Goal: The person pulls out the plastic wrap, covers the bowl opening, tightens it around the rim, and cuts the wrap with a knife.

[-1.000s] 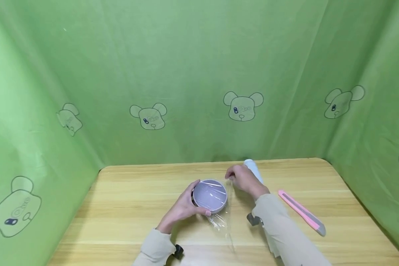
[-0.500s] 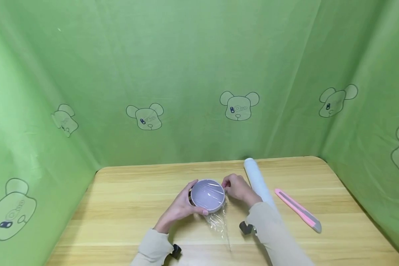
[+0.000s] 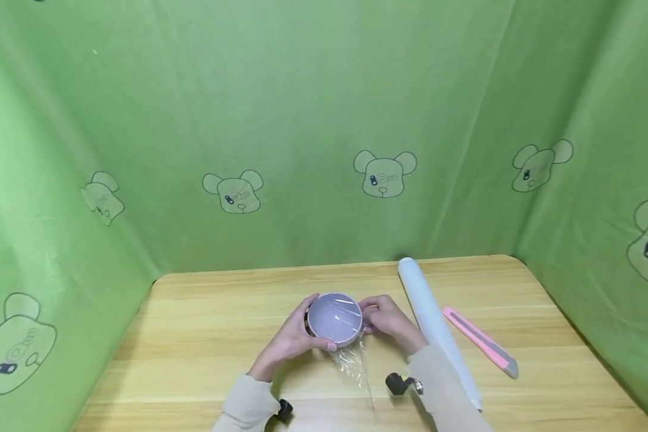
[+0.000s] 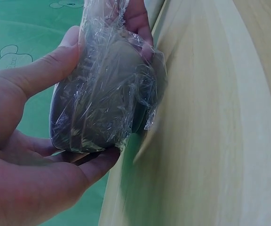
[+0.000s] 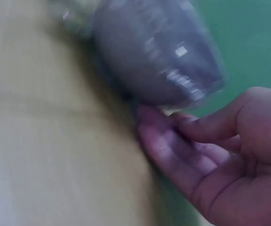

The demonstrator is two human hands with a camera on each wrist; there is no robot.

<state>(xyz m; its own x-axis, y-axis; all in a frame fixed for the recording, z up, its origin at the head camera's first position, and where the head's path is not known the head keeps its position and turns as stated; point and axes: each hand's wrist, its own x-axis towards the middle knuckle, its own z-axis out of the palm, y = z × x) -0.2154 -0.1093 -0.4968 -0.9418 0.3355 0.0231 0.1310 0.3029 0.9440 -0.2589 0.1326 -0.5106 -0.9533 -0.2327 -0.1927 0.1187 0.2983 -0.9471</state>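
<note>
A lavender-grey bowl (image 3: 335,319) has clear cling film (image 3: 352,365) stretched over its mouth, with crumpled film trailing below its front side. My left hand (image 3: 296,333) grips the bowl's left side, thumb at the front and fingers around the back. In the left wrist view wrinkled film wraps the wall of the bowl (image 4: 102,103). At the bowl's right side is my right hand (image 3: 387,318). Blurred in the right wrist view, its thumb and fingers (image 5: 159,146) come together low against the bowl (image 5: 149,52), pinching film there; the film between the fingertips is hardly visible.
A long white roll of cling film (image 3: 437,324) lies on the wooden table (image 3: 216,336), close beside my right forearm. Right of it is a pink utility knife (image 3: 480,342). Green curtains (image 3: 302,120) with bear-head prints enclose the table's back and sides.
My right hand has moved from beyond the bowl's right back, where it held the film's edge out, in against the bowl's right side. The film is drawn in. My left hand keeps its grip.
</note>
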